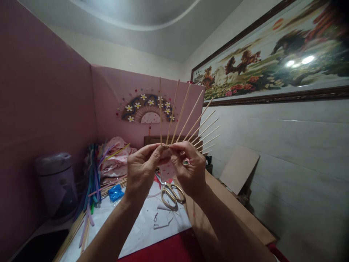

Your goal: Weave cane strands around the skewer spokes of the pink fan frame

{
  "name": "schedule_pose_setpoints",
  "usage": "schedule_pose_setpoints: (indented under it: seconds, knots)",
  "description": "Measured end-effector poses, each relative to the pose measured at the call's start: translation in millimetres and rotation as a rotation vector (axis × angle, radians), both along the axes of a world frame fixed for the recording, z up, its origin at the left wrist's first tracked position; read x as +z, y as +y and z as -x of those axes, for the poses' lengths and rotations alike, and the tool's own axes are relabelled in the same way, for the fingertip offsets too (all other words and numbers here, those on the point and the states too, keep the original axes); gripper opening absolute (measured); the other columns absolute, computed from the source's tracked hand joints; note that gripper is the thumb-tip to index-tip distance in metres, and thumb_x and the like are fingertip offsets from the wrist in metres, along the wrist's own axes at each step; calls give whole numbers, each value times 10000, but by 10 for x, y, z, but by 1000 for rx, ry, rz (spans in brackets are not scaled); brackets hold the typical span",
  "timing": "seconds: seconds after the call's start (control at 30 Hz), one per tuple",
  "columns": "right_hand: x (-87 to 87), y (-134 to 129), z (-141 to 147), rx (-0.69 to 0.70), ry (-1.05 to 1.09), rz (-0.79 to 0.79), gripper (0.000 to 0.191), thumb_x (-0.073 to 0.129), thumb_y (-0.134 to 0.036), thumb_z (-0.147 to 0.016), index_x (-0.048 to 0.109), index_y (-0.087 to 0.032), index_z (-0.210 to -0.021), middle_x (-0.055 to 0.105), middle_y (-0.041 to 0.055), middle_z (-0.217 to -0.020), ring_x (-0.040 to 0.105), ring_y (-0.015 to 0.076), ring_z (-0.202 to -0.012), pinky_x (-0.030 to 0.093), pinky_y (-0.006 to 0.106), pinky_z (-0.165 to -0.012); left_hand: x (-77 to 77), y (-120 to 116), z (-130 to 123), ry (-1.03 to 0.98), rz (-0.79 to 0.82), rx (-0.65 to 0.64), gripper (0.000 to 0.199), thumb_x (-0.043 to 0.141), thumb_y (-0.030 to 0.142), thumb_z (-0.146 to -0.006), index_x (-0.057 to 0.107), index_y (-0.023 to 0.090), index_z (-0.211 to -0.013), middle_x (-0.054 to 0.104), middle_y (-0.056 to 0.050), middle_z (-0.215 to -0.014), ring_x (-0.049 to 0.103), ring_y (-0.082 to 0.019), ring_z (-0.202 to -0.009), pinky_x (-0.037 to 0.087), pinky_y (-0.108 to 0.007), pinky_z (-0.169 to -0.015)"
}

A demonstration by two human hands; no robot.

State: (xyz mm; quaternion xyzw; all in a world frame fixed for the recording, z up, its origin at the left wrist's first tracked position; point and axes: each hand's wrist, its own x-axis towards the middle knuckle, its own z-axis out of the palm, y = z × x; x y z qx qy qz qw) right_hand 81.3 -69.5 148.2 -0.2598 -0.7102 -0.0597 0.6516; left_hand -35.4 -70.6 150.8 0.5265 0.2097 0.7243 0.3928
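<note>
Both hands are raised in the middle of the head view, holding a half-fan of thin wooden sticks (191, 115) that spread up and to the right from a pink patterned piece (167, 171). My left hand (143, 165) pinches the fan's edge at the foot of the leftmost upright stick. Close beside it, my right hand (191, 165) grips the same edge, thumb and forefinger together, hiding much of the pink piece. Below the hands, gold-handled scissors (169, 198) rest on a white sheet (136, 233).
A finished-looking flowered fan (148, 107) hangs on the pink wall. Left are colourful strips (94, 178), pink cloth (116, 160), a blue packet (115, 193) and a lilac canister (57, 185). Scraps (163, 220) lie on the sheet. A brown board (231, 207) runs along the right.
</note>
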Motion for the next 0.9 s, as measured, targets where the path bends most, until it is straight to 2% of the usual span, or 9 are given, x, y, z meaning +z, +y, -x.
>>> schedule_pose_setpoints:
  seconds: [0.13,0.33,0.43,0.63,0.9]
  knots:
    - [20,-15,-40,-24,-90,-69,166,490,-138,-832,578,-231,-937,604,13,-819,565,131,-745,464,271,-643,2,-37,-31,17,15,6,226,692,314,-684,694,142,-829,706,-36,-741,666,-177,-679,566,-309,-656]
    - [90,-23,-101,-208,-310,-155,232,468,-165,-854,553,-203,-1067,651,36,-878,590,139,-801,459,275,-727,-14,-58,-41,51,-24,7,228,673,313,-705,699,142,-852,707,-40,-760,665,-171,-677,564,-299,-656]
    - [134,-37,-122,-282,-427,-186,193,459,-175,-863,563,-167,-1025,656,45,-881,591,140,-823,447,271,-756,-30,-49,-36,52,-49,10,243,666,319,-711,695,136,-868,706,-44,-766,664,-175,-686,565,-308,-653]
    - [212,-77,-135,-424,-565,-261,161,449,-130,-851,555,-136,-971,660,61,-874,603,150,-819,447,255,-689,-48,-27,-23,71,-81,14,241,653,322,-724,696,144,-882,701,-45,-773,658,-166,-679,562,-314,-653]
    - [198,-47,-77,-459,-543,-281,168,439,-97,-840,562,-106,-954,669,82,-884,616,164,-819,471,268,-711,-52,-25,-7,114,-111,15,228,665,302,-713,699,151,-880,689,-41,-742,645,-157,-664,552,-289,-621]
